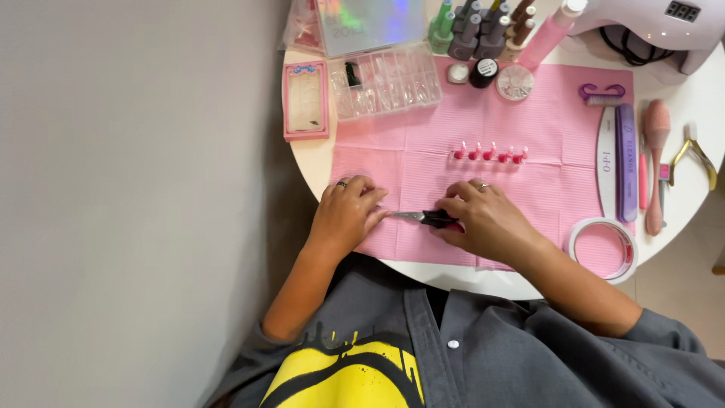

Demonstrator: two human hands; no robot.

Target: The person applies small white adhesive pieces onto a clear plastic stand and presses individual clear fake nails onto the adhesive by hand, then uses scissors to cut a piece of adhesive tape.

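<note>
Right hand [487,219] closed around black handles of small nail clippers [429,218], lower centre of frame, metal tip pointing left. Left hand [346,214] curled, fingertips pinched at that tip; held item too small to tell. Both resting on pink mat [423,143]. Row of pink nail tips [489,154] above; tape roll [603,248] lower right.

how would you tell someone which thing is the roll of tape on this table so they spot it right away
Start at the pink mat covering the round white table, then go to its near right corner, beside the right hand. The roll of tape lies flat there, the only open ring, unlike the long straight files above it.
</note>
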